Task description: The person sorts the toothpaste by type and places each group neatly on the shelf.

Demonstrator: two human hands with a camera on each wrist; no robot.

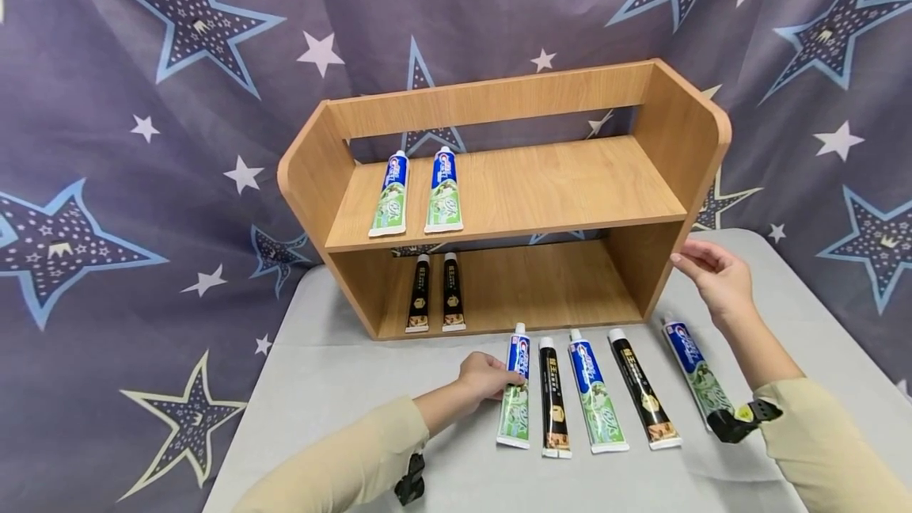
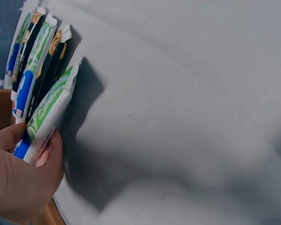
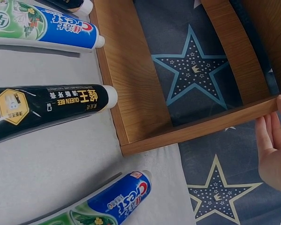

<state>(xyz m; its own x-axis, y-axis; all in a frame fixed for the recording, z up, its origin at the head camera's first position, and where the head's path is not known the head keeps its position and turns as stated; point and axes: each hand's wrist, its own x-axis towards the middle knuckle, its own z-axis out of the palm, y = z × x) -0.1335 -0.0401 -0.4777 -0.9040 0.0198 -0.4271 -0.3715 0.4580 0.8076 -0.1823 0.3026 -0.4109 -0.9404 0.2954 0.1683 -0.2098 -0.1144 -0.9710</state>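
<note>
My left hand (image 1: 487, 377) pinches a blue-and-green Crest toothpaste tube (image 1: 514, 418), the leftmost of the row in front of the shelf. In the left wrist view that toothpaste tube (image 2: 50, 112) sits between thumb and fingers and casts a shadow; whether it is off the table I cannot tell. At the two-tier wooden shelf (image 1: 549, 180), my right hand (image 1: 720, 279) holds the front edge of the right side panel. The right wrist view shows its thumb at that edge and its fingers along the outer face.
Right of the held tube lie a black tube (image 1: 553, 398), a Crest tube (image 1: 597, 394), another black tube (image 1: 644, 390) and a Crest tube (image 1: 698, 366). Two Crest tubes (image 1: 445, 192) lie on the upper tier, two black tubes (image 1: 453, 291) on the lower. A starry curtain (image 1: 499, 14) hangs behind.
</note>
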